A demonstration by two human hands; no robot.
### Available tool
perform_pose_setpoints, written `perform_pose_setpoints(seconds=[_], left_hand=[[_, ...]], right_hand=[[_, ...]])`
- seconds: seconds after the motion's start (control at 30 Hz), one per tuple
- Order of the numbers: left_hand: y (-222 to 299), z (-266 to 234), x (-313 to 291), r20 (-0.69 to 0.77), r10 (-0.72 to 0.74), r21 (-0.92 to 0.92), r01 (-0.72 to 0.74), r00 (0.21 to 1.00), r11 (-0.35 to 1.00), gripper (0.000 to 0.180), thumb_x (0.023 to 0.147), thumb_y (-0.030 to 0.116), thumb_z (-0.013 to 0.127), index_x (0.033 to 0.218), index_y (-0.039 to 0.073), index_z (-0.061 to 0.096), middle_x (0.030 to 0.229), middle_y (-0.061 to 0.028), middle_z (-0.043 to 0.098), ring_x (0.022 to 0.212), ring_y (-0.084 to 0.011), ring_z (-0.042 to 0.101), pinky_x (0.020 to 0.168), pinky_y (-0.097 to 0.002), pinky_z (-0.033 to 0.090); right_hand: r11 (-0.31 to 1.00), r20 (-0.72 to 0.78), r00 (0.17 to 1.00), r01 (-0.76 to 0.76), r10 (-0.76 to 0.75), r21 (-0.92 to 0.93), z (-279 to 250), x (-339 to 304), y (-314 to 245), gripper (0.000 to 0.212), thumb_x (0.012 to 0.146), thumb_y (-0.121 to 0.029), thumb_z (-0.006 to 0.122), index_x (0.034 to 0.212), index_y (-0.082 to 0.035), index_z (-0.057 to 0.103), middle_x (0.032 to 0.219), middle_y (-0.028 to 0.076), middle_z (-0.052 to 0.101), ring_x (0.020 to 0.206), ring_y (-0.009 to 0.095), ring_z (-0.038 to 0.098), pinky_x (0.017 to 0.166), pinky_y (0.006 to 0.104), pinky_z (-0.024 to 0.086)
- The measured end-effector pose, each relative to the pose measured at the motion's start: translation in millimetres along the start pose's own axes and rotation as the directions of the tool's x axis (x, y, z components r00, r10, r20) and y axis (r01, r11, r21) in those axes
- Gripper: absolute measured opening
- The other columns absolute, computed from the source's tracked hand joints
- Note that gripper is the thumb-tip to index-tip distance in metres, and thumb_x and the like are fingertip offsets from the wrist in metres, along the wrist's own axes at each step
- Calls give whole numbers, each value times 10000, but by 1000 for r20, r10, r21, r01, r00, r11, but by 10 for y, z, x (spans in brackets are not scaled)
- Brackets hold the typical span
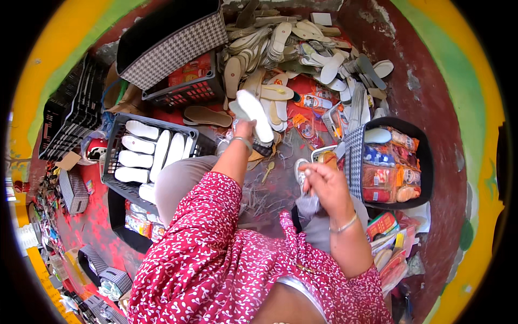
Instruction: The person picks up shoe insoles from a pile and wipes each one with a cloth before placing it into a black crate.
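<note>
My left hand (pixel 244 129) is closed around the lower part of a white insole (pixel 256 113), which points away from me; a greyish sole shape shows along its left edge. In front of my right knee, my right hand (pixel 328 188) has its thumb and fingertips pressed together. A blurred pale bundle (pixel 308 206) hangs just below those fingers, and I cannot tell whether they grip it. White insoles (pixel 136 159) lie in rows inside a dark plastic crate (pixel 114 141) left of my knee. Thread scraps (pixel 260 202) litter the floor between my legs.
A large heap of insoles (pixel 280 40) spreads along the far wall. A black-lined checked basket (pixel 354 162) full of packaged goods stands at right. Another checked bin (pixel 178 54) sits on a crate at far left. Plastic packets (pixel 396 251) lie by my right elbow.
</note>
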State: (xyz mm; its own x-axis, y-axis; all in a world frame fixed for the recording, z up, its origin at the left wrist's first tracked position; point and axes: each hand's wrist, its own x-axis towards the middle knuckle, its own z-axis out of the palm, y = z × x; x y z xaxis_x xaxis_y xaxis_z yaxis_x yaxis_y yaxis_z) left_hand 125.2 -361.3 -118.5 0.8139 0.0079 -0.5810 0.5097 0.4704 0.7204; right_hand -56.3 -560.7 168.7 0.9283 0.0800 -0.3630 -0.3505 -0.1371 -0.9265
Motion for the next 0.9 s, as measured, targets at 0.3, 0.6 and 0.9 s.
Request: perform_pose_setpoints(seconds=[0.3, 0.6, 0.9], left_hand=[[1635, 1170, -1870, 664, 196, -54, -215, 722, 975, 275, 828, 9, 570, 1102, 19, 553, 1009, -66, 631, 908, -164, 604, 821, -311, 477], [1909, 901, -2245, 699, 174, -124, -121, 693, 985, 275, 892, 51, 514, 1162, 2, 529, 1072, -78, 609, 961, -174, 595, 869, -321, 470], [2041, 699, -1883, 530, 294, -147, -255, 795, 956, 289, 857, 14, 472, 1140, 11, 529, 1089, -103, 588, 993, -217, 566, 887, -353, 444]], right_hand=[[904, -279, 945, 263, -170, 339, -60, 439, -196, 390, 838, -220, 644, 1141, 1, 535, 906, 29, 615, 662, 45, 487, 567, 185, 387], [817, -357, 892, 415, -278, 401, -6, 696, -418, 153, 838, -154, 644, 880, -7, 633, 695, -6, 601, 622, 54, 524, 579, 189, 427], [433, -45, 781, 392, -623, 812, -109, 589, -546, 260, 822, -209, 643, 939, 5, 555, 923, 122, 561, 720, 184, 582, 643, 238, 499]])
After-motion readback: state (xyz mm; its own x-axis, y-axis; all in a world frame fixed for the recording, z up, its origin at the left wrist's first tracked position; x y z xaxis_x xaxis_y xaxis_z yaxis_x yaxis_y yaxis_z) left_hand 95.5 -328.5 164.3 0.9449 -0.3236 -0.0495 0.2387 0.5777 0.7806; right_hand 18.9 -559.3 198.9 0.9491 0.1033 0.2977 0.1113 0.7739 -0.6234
